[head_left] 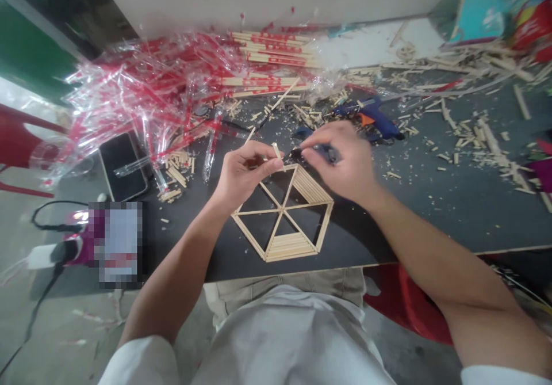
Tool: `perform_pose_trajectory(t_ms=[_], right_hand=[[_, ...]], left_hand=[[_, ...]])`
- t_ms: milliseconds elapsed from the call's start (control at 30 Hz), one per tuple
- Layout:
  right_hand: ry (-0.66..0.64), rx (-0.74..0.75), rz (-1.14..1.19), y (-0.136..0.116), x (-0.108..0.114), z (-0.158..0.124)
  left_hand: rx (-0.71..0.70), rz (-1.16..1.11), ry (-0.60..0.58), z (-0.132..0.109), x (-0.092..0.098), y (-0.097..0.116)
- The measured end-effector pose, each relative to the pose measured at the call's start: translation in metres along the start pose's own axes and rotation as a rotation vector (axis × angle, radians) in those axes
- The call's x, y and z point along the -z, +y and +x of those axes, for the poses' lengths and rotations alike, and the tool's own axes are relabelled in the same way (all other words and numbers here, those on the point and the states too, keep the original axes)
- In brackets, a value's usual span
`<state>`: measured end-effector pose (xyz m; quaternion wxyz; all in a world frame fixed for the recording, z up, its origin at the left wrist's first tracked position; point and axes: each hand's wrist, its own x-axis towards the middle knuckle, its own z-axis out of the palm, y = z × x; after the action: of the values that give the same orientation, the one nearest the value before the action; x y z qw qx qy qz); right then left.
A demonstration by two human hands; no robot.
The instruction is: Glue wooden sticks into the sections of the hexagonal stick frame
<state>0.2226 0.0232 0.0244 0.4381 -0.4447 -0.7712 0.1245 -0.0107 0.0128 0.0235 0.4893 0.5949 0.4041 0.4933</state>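
My left hand (248,169) pinches a short piece of wooden stick (276,150) between thumb and fingers, above the upper edge of a hexagonal stick frame (281,208). A thin stick (250,136) juts up behind its knuckles; whether the hand holds it too I cannot tell. My right hand (342,157) is curled just to the right, thumb and forefinger close together. Something small and dark shows by its fingertips, too blurred to name. The frame lies flat, with spokes meeting in the middle and rows of sticks filling parts of two sections.
A blue glue gun (375,117) lies behind my right hand. Red-and-clear wrappers (142,86) heap up at the back left near wrapped chopsticks (276,48). Stick scraps (487,143) litter the right. A phone (123,166) and a purple power strip (86,235) are at left.
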Motion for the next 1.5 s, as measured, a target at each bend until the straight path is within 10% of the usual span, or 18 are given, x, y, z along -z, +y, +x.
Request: perform_pose_trajectory(t_ms=[267, 600, 933, 1500], right_hand=[[-0.097, -0.065, 0.378, -0.016, -0.024, -0.014], [-0.055, 0.096, -0.14, -0.013, -0.016, -0.01], [-0.21, 0.25, -0.341, -0.017, -0.033, -0.019], [-0.178, 0.347, -0.416, -0.021, -0.036, -0.02]], left_hand=[[0.003, 0.038, -0.06, -0.002, -0.005, 0.002], [0.291, 0.375, 0.115, 0.011, 0.035, 0.012], [0.235, 0.895, -0.029, 0.01, 0.035, 0.016], [0.23, 0.947, -0.122, 0.007, 0.031, 0.017]])
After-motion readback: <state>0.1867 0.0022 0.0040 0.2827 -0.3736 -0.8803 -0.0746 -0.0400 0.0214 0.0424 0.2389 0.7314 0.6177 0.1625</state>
